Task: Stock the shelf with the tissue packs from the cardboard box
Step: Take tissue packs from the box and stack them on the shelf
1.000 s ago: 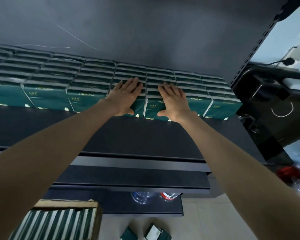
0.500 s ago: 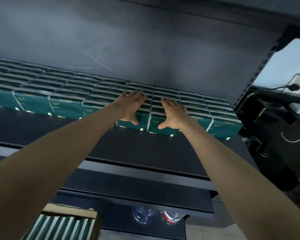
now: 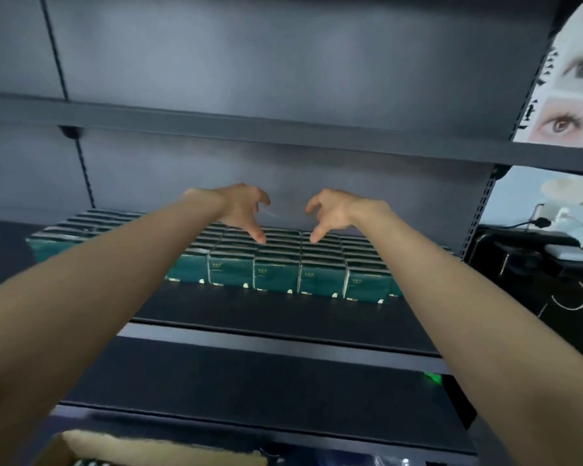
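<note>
Dark green tissue packs (image 3: 276, 275) stand in tight rows on the dark shelf board (image 3: 283, 317), filling its back half. My left hand (image 3: 241, 210) and my right hand (image 3: 334, 211) hover above the middle rows, wrists raised and fingers pointing down. Only fingertips come near the pack tops; neither hand holds anything. The cardboard box (image 3: 142, 447) shows at the bottom left edge, with striped pack tops barely visible inside it.
An upper shelf board (image 3: 283, 129) runs across above the hands. A lower shelf (image 3: 249, 391) lies below the stocked one. A slotted upright (image 3: 478, 213) bounds the shelf at right, with a dark machine (image 3: 532, 264) and a poster of eyes (image 3: 572, 79) beyond.
Both hands have lifted off the front packs, where they lay flat, and now hang over the rows further back. The view has tilted upward, showing the upper shelf.
</note>
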Demonstrator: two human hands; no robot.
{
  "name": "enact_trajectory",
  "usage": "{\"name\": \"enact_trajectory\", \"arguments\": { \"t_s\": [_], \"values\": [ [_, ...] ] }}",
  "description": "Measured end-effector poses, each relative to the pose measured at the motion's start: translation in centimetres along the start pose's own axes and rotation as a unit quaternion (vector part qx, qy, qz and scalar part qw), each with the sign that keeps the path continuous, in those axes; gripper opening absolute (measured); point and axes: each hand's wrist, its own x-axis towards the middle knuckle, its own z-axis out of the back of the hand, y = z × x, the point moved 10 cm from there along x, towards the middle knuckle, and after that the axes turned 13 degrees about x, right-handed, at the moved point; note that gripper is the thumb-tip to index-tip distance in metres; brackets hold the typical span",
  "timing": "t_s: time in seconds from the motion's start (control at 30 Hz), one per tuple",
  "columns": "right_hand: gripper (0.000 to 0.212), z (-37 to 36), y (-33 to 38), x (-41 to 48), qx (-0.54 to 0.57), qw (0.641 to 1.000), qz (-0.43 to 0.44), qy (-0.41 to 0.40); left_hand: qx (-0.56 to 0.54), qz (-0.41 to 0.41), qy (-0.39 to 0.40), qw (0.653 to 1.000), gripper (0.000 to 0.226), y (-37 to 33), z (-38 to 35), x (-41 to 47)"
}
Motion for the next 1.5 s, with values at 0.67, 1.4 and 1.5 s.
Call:
{"name": "enact_trajectory", "arguments": {
  "t_s": [0.67,1.4,1.5],
  "values": [
    [0.063,-14.9,25.3,-1.0,-0.009,0.998,0.034,0.043,0.025,0.061,0.073,0.995,0.082,22.0,-5.8,-19.7],
    [0.052,-54.3,24.2,6.4,0.104,0.948,-0.136,0.269,-0.121,-0.021,0.315,0.941,0.074,35.1,-44.6,-22.7],
    [0.051,-59.6,22.7,5.5,0.130,0.934,-0.173,0.285,-0.174,-0.008,0.322,0.931,0.064,35.0,-50.4,-24.1]
  ]
}}
